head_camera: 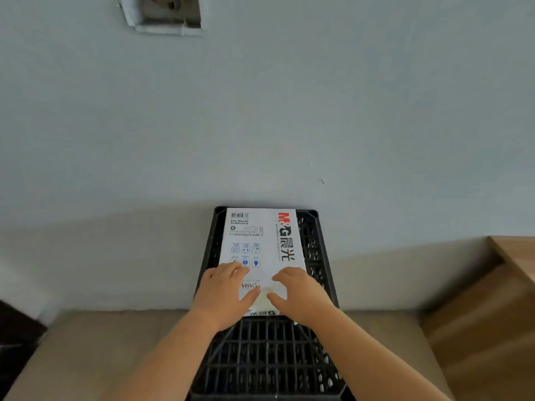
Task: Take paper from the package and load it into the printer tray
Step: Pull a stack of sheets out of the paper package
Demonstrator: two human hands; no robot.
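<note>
A white paper package [260,241] with red and black lettering lies flat on top of a black slatted plastic crate [269,357], against the wall. My left hand [223,293] rests on the near left part of the package, fingers spread. My right hand [298,293] rests on the near right part, thumb pointing inward. Both thumbs meet around the folded, taped flap [265,295] at the near end of the wrapper. No printer or tray is in view.
The crate stands on a beige floor [115,342] next to a pale grey wall [260,111]. A wooden cabinet or step [492,299] is at the right. A dark object [14,328] sits at the far left. A wall opening [168,13] is high up.
</note>
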